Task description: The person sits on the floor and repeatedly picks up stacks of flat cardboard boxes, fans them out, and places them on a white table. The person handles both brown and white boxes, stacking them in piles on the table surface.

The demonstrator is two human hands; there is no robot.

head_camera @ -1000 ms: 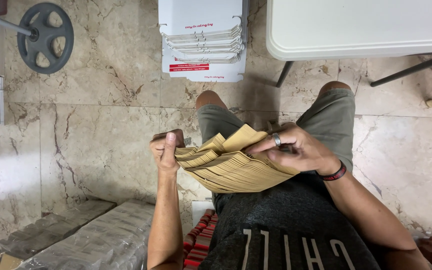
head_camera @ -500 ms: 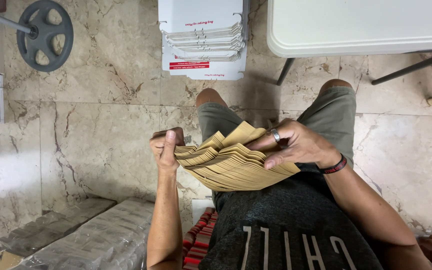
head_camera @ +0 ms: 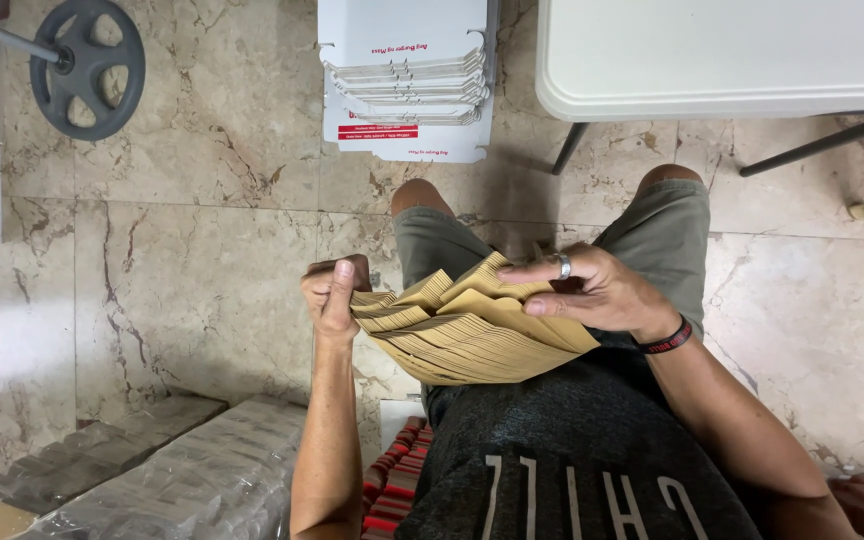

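The person sits with a thick stack of tan paper envelopes (head_camera: 472,335) held over the lap, above grey shorts and a dark grey shirt. The left hand (head_camera: 332,298) is clenched around the stack's left end, thumb pressed on top and fingers curled beneath, so the edges fan out in steps towards it. The right hand (head_camera: 592,292), wearing a silver ring and a dark wristband, rests on the upper right part of the stack, its fingers spread over the top envelopes and its thumb lying along one of them, pinching the upper sheets. The stack tilts, its right end lying lower against the shirt. Beyond the knees, on the marble floor (head_camera: 202,260), a pile of flat white cardboard boxes (head_camera: 407,85) lies near the top edge of view. To its right stands a white folding surface (head_camera: 722,55) on dark legs. A grey weight plate (head_camera: 87,68) on a bar lies at the floor's top left, and plastic-wrapped bundles (head_camera: 152,480) sit at the bottom left.
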